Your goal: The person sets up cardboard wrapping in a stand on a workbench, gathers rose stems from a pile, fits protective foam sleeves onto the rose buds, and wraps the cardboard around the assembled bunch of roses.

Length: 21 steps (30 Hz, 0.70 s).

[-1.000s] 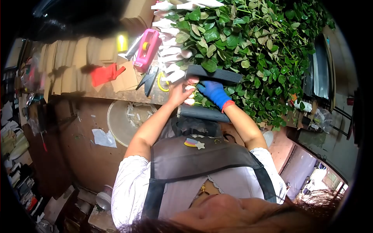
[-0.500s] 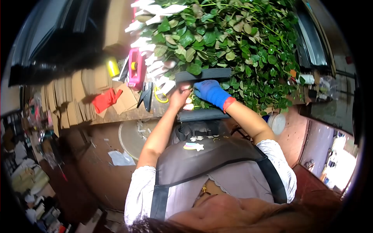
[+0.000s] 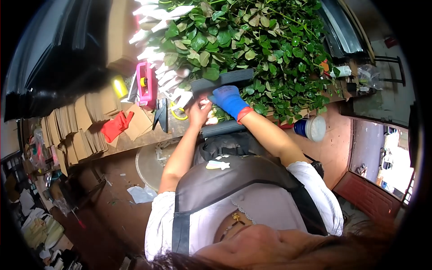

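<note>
Pale pink-and-cream rose heads (image 3: 211,119) lie between two black ribbed pads, the far pad (image 3: 222,81) and the near pad (image 3: 223,129). My bare left hand (image 3: 198,112) is at the left end of the gap, its fingers bent and closed on a rose head. Beside it, my right hand (image 3: 228,100) wears a blue glove with a red cuff. Its fingers curl towards the left hand; what they grip is hidden behind the glove. A thick pile of leafy green stems (image 3: 252,49) lies just beyond, with white-wrapped heads (image 3: 157,58) on its left side.
Left on the bench are a pink tape dispenser (image 3: 145,85), black-handled scissors (image 3: 161,114), yellow scissors (image 3: 178,111), a red cloth (image 3: 117,127), a yellow roll (image 3: 119,87) and stacked cardboard pieces (image 3: 67,117). A white bucket (image 3: 315,129) stands right, a round bin (image 3: 150,164) below.
The whole view has shifted, so bench and hands appear further left. Both hands stay close together between the pads, with only slight finger movement.
</note>
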{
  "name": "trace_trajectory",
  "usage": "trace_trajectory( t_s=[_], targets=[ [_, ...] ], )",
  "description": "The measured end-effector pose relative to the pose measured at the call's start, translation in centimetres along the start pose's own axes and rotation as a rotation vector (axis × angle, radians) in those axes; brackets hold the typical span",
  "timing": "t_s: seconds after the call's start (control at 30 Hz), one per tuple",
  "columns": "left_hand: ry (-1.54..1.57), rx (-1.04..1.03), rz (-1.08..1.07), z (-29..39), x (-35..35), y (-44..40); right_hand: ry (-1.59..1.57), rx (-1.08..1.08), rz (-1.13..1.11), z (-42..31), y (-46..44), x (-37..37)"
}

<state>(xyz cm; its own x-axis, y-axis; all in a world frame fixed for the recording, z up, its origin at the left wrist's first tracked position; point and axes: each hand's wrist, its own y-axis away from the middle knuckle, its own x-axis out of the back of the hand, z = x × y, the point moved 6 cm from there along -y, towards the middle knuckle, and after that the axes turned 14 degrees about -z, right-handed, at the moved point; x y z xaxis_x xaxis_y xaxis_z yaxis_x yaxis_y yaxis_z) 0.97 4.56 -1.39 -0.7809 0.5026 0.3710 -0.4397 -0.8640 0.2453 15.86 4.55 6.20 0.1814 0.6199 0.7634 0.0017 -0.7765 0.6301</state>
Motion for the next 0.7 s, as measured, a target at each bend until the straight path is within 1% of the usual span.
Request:
trace_trajectory(
  t_s=[0.07, 0.2, 0.27, 0.4, 0.47, 0.5, 0.6, 0.67, 0.7],
  targets=[
    [-0.054, 0.027, 0.001, 0.8, 0.4, 0.2, 0.046, -0.03, -0.015, -0.4, -0.5, -0.3],
    [-0.021, -0.067, 0.04, 1.3, 0.6, 0.4, 0.119, -0.012, -0.035, -1.5, -1.6, -0.8],
    [-0.02, -0.029, 0.029, 0.0, 0.1, -0.1, 0.148, -0.014, -0.044, -2.1, -1.7, -0.9],
    [0.062, 0.015, -0.014, -1.9, -0.7, -0.4, 0.085, 0.024, 0.002, -2.5, 0.4, 0.4],
    [0.063, -0.015, -0.001, -1.9, -0.7, -1.3, 0.045, 0.033, 0.042, -1.9, 0.9, 0.2],
    [0.062, -0.017, 0.0, -2.2, -0.8, -1.0, 0.079, 0.11, 0.134, -2.0, 1.7, 0.1],
    [0.036, -0.063, 0.017, -1.3, -0.3, 0.0, 0.164, 0.269, 0.179, -1.7, 0.4, -2.0],
    [-0.02, -0.068, 0.061, -1.2, -0.2, 0.0, 0.217, 0.27, 0.125, -1.9, -0.1, -2.0],
    [0.005, -0.037, 0.042, -2.1, -0.5, 0.0, 0.236, 0.269, 0.094, -2.2, 0.0, -2.3]
  ],
)
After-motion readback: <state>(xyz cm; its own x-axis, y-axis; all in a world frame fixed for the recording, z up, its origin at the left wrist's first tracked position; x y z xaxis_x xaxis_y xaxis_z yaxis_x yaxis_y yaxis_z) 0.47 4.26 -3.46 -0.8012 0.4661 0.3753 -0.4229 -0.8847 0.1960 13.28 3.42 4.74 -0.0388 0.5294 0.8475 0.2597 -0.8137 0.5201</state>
